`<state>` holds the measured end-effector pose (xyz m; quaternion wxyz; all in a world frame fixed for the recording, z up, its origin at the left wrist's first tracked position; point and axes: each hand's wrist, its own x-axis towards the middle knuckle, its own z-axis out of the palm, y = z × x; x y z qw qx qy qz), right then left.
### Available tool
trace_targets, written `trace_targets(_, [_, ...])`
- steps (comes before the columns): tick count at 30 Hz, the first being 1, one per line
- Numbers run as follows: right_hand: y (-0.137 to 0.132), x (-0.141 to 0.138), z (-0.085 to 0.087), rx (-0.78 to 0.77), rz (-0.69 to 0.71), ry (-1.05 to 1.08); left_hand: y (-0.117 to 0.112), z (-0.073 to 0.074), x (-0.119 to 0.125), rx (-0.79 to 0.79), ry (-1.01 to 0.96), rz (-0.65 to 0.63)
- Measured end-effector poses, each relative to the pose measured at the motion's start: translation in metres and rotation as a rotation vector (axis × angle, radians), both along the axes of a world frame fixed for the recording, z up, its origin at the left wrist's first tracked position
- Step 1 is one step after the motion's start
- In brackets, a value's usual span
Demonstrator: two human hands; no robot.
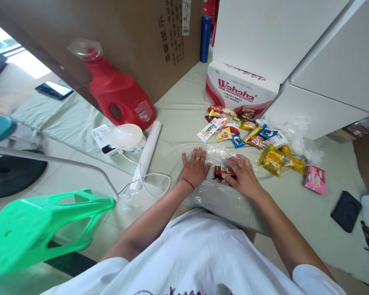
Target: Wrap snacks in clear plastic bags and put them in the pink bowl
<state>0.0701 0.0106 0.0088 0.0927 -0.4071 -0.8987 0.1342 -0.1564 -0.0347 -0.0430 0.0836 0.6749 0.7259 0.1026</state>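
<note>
At the middle of the frame, a dark red snack packet (218, 172) lies on a sheet of clear plastic (224, 194) spread over the cloth-covered bench (178, 123). The left hand (196, 166) is open and flat, palm down, its fingers spread on the plastic just beside the packet, with a ring on one finger and a red cord at the wrist. The right hand (242, 172) has its fingers bent over the packet's right end and covers part of it; whether it grips or only presses cannot be told.

Above the right hand in the frame lies a loose heap of small snacks (223, 134) in mixed wrappers, in front of a red and white carton (246, 92). Yellow packets (270, 162) and a pink packet (315, 179) lie to the right of centre, and a dark pouch (346, 211) lies at the lower right. Left of centre are a white roll (150, 149), a white tub (132, 139) and a large red bottle (119, 96). A green stool (27, 225) fills the lower left.
</note>
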Motion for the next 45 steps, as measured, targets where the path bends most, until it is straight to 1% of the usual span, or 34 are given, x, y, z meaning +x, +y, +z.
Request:
trace_targets(1, [0.002, 0.002, 0.001, -0.035, 0.080, -0.039, 0.000, 0.000, 0.000, -0.002, -0.003, 0.002])
trace_targets(2, [0.004, 0.004, 0.001, -0.070, 0.130, -0.076, 0.000, 0.001, 0.000, -0.003, -0.005, 0.005])
trace_targets(3, [0.004, 0.004, 0.000, -0.095, 0.142, -0.105, -0.001, 0.001, 0.000, -0.003, -0.007, 0.008])
trace_targets(5, [0.001, 0.001, -0.003, -0.108, 0.098, -0.124, -0.001, 0.001, 0.001, 0.000, -0.011, 0.017])
trace_targets(8, [-0.008, -0.011, -0.007, -0.061, 0.015, -0.124, -0.002, 0.000, 0.001, 0.007, -0.015, 0.020])
trace_targets(10, [-0.015, -0.019, -0.009, -0.032, -0.012, -0.160, -0.002, 0.000, 0.001, 0.010, -0.013, 0.020])
trace_targets(13, [-0.020, -0.023, -0.009, 0.004, -0.012, -0.193, -0.003, -0.001, 0.002, 0.018, -0.009, 0.029])
trace_targets(18, [-0.022, -0.016, -0.006, 0.069, -0.020, -0.112, -0.003, -0.002, 0.002, 0.025, -0.008, 0.026])
trace_targets(20, [-0.023, -0.017, -0.009, 0.063, -0.009, -0.097, -0.004, -0.002, 0.001, 0.032, -0.011, 0.026])
trace_targets(24, [-0.026, -0.023, -0.018, 0.002, -0.016, -0.107, -0.004, -0.002, 0.000, 0.031, -0.021, 0.051])
trace_targets(26, [-0.029, -0.019, -0.016, -0.005, -0.032, -0.073, -0.004, 0.000, -0.001, 0.026, -0.029, 0.062])
trace_targets(28, [-0.037, -0.007, -0.009, 0.010, -0.019, 0.013, -0.003, 0.002, -0.002, 0.020, -0.040, 0.065])
trace_targets(30, [-0.053, 0.010, -0.003, 0.024, 0.025, 0.115, -0.003, 0.003, -0.005, 0.014, -0.054, 0.065])
trace_targets(32, [-0.076, 0.026, -0.002, 0.032, 0.088, 0.174, -0.002, 0.003, -0.008, 0.013, -0.068, 0.069])
trace_targets(34, [-0.100, 0.038, -0.012, 0.038, 0.133, 0.162, -0.002, 0.001, -0.012, 0.024, -0.076, 0.085])
trace_targets(36, [-0.120, 0.044, -0.028, 0.042, 0.136, 0.120, -0.003, -0.002, -0.017, 0.054, -0.079, 0.100])
trace_targets(38, [-0.130, 0.046, -0.043, 0.037, 0.112, 0.104, -0.004, -0.005, -0.022, 0.103, -0.077, 0.092])
trace_targets(40, [-0.130, 0.044, -0.051, 0.027, 0.079, 0.137, -0.005, -0.007, -0.026, 0.149, -0.080, 0.060])
trace_targets(42, [-0.123, 0.041, -0.047, -0.001, 0.054, 0.196, -0.004, -0.009, -0.031, 0.169, -0.095, 0.043])
trace_targets(43, [-0.118, 0.040, -0.041, -0.021, 0.045, 0.230, -0.003, -0.010, -0.033, 0.166, -0.106, 0.048])
trace_targets(45, [-0.106, 0.037, -0.024, -0.065, 0.037, 0.294, 0.001, -0.012, -0.037, 0.141, -0.135, 0.074])
